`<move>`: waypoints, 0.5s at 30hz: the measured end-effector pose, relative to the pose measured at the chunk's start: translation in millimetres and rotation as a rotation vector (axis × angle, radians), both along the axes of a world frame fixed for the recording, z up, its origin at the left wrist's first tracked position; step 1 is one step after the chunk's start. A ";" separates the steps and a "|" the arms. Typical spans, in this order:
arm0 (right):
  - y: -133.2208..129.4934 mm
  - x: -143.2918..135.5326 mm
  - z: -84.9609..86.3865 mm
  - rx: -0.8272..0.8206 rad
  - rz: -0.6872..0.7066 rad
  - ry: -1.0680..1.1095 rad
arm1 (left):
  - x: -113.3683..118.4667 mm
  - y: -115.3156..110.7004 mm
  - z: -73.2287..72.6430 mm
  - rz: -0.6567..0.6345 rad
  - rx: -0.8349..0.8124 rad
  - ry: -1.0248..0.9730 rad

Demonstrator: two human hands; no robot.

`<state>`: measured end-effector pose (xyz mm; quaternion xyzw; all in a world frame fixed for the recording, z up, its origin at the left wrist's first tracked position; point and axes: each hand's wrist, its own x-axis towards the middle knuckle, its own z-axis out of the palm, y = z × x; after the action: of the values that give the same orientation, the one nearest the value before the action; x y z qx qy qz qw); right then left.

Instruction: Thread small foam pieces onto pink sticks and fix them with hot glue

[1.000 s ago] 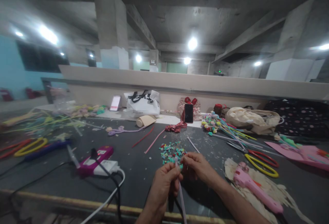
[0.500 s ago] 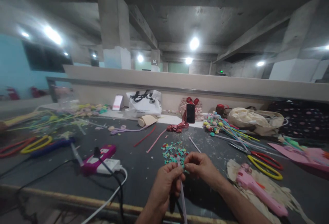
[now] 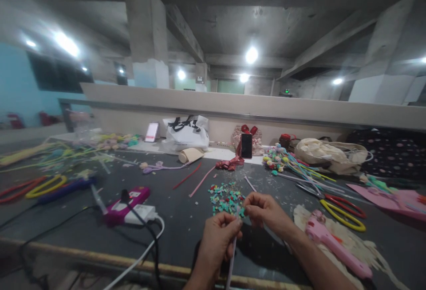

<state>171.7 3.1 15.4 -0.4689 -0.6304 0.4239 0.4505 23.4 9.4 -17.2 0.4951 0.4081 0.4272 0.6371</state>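
My left hand (image 3: 218, 239) is closed around a pale lilac pipe cleaner (image 3: 232, 259). Its lower end hangs down past the table's front edge, and its upper tip shows just above my thumb. Close by on the right, my right hand (image 3: 266, 212) has thumb and forefinger pinched together beside that tip. Whatever sits between those fingertips is too small to make out. Just beyond both hands lies a scatter of small teal, red and yellow pieces (image 3: 224, 196). A short pale stem (image 3: 250, 183) lies behind my right hand.
Right: a pink glue gun (image 3: 336, 245) on a stained cloth, scissors (image 3: 344, 214) and bundled stems (image 3: 293, 163). Left: a purple power strip (image 3: 128, 205) with cables, and more scissors (image 3: 46, 187). Behind: a phone (image 3: 246, 146) and a white bag (image 3: 186, 132).
The pipe cleaner's upper tip has shifted slightly right, with my left hand tilting that way. My right hand has moved a little right and up, its fingers still pinched.
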 end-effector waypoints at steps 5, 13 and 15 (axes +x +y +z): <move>-0.3 3.0 0.9 0.000 -0.028 -0.022 | 0.8 0.5 -0.1 0.003 0.002 0.033; -1.9 0.0 1.4 -0.010 -0.033 -0.024 | 1.3 -2.4 2.3 0.020 0.036 0.080; -1.5 -0.5 1.6 -0.013 -0.033 -0.030 | 1.6 -3.2 2.4 0.025 0.040 0.094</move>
<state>171.2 1.7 17.0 -0.4883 -0.6265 0.4136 0.4450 25.0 6.2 -14.8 0.5221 0.4351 0.4192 0.6019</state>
